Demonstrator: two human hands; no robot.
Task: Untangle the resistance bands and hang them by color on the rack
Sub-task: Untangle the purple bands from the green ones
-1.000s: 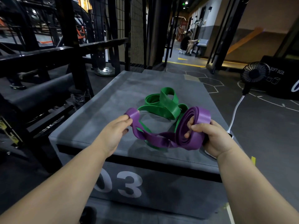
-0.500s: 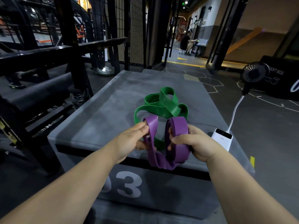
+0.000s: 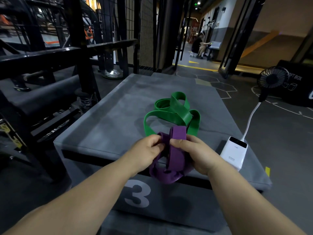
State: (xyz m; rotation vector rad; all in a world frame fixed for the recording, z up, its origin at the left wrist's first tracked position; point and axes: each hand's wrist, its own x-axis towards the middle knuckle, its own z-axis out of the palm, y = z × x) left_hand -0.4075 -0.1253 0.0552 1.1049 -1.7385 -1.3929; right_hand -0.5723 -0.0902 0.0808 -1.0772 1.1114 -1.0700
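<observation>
Both hands work at the near edge of the grey bench (image 3: 110,119). The left hand (image 3: 149,150) has its grip pinching one strand of the purple band (image 3: 177,160) between thumb and curled fingers. The right hand (image 3: 199,154) has its grip curled round a wider folded section of the same band, with the thumb pressed on its front face. The hands sit just beside each other. The remainder of the purple band hangs bunched below them, in front of the bench's front face.

The green band (image 3: 171,112) lies in loose overlapping loops on the bench top, just beyond the hands. Contact between the two bands cannot be determined.

A white power bank (image 3: 234,154) lies at the bench's right edge. Its white cable (image 3: 250,121) rises toward a small black fan (image 3: 271,78). A black metal rack (image 3: 76,39) stands left of the bench.
</observation>
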